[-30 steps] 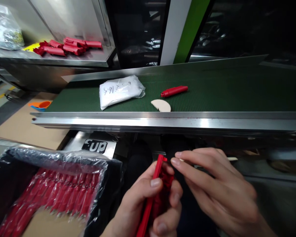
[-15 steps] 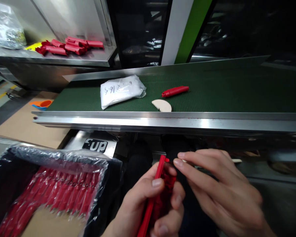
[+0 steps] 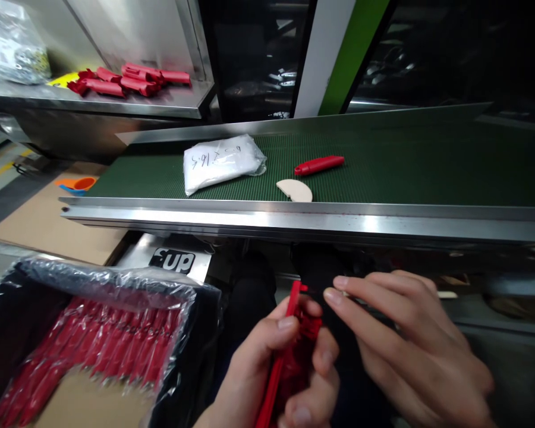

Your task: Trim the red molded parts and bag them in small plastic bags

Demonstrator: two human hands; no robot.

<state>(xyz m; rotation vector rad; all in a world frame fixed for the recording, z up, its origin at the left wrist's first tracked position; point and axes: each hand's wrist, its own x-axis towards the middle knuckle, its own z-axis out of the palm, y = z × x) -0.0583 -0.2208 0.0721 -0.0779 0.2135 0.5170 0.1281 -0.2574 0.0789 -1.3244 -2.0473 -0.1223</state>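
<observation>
The left hand point(image 3: 271, 368) is closed around a red plastic part point(image 3: 289, 351), thumb on top and fingers curled beneath, holding it upright below the conveyor's steel edge. Just right of it, the right hand point(image 3: 410, 351) is loosely open, fingers extended with their tips almost at the part's top end (whether they touch it, I cannot tell). Left of the left hand sits a box of bagged red parts point(image 3: 93, 351). Beyond both hands, on the green belt point(image 3: 428, 172), lie a white bag point(image 3: 223, 160), a red handle point(image 3: 318, 164) and a beige half-disc point(image 3: 295, 190).
</observation>
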